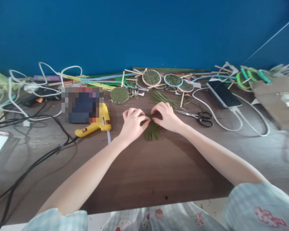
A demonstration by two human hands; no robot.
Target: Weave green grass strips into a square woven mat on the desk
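At the middle of the table, my left hand [134,122] and my right hand [168,118] meet over a small piece of green leaf strips [152,133]. Both hands are closed, thumbs and fingertips pinching its upper part. The strips' loose ends fan out towards me on the wood. How they are joined under my fingers is hidden. Just beyond lies a pile of loose green strips [162,98]. Scissors [197,116] with black handles rest right of my right hand. A yellow glue gun [96,125] lies left of my left hand, its glue stick poking out.
Several small round fans [151,77] with stick handles lie along the blue wall, one plain green fan [119,95] nearer. A phone [223,93] with a white cable is at right, beside brown cardboard [276,99]. Black cables [43,154] cross the left side of the table [139,176].
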